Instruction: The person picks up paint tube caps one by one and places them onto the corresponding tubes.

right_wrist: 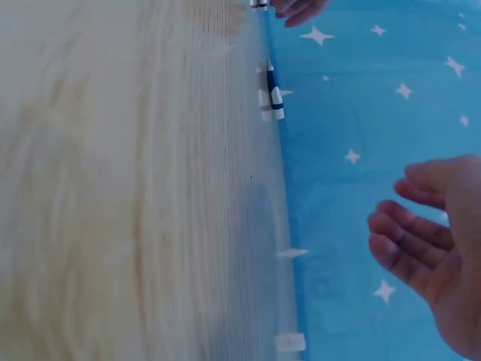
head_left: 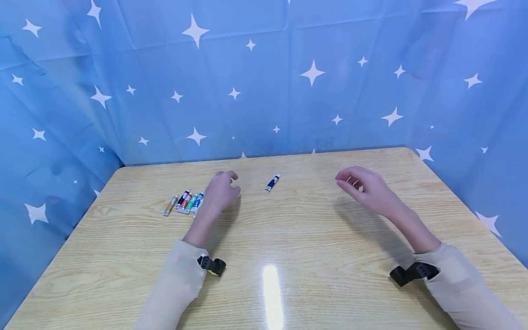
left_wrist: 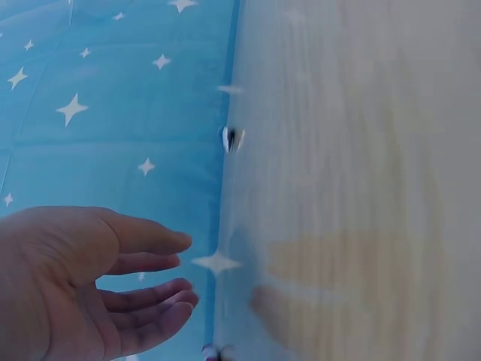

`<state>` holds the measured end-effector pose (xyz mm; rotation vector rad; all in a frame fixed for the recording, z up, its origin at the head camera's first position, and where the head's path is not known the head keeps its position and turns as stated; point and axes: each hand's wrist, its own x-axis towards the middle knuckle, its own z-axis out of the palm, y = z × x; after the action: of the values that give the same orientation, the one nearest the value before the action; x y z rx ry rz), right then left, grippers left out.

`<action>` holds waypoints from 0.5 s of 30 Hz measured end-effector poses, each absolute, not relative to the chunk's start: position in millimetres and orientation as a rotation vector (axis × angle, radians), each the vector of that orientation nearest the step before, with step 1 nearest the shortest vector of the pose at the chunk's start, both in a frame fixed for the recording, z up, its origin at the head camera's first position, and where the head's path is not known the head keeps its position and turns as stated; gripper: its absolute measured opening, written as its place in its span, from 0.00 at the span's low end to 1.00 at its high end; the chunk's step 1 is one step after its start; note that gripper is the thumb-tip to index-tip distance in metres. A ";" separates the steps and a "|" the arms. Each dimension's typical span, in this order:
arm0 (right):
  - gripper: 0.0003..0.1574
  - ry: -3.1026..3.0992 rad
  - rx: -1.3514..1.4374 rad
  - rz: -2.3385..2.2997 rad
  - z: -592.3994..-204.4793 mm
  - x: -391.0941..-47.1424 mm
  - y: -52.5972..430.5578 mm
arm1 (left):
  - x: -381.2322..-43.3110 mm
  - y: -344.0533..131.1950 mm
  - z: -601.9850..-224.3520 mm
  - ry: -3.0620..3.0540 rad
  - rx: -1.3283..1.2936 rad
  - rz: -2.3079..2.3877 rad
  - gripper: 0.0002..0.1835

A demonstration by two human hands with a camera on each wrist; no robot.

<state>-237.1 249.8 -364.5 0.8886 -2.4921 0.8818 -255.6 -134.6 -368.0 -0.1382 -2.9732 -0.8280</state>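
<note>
1 dark-blue tube (head_left: 272, 183) lies between left grip (head_left: 220, 191) and right grip (head_left: 368, 190).

Glossy wood-grain table (head_left: 313, 238), creased cloth backdrop (head_left: 264, 101), smooth-looking tube (head_left: 272, 183), matt cloth sleeves (head_left: 175, 284), plastic-looking wrist cameras (head_left: 415, 271)

Closed in behind and on both sides by creased blue cloth (head_left: 268, 105) dotted with white stars (head_left: 195, 31) — furnished with a pale wood-grain table (head_left: 313, 238), streaked up close with white glare (head_left: 272, 295).

Head view looks forward and down; closer wrist views share the tabletop (head_left: 305, 229)
</note>
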 end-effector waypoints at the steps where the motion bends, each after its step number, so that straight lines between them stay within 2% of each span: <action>1: 0.06 -2.495 0.890 0.879 -364.7 -237.2 251.2 | -255.4 -137.9 -367.3 -2.973 -0.137 -0.839 0.20; 15: 0.07 -2.510 0.850 0.851 -368.9 -236.5 273.8 | -257.4 -176.0 -366.2 -2.944 -0.153 -0.801 0.23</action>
<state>-236.5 273.8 -368.9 0.8502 -2.5096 0.8512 -257.4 -176.0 -366.2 -0.1533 -2.9444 -0.8009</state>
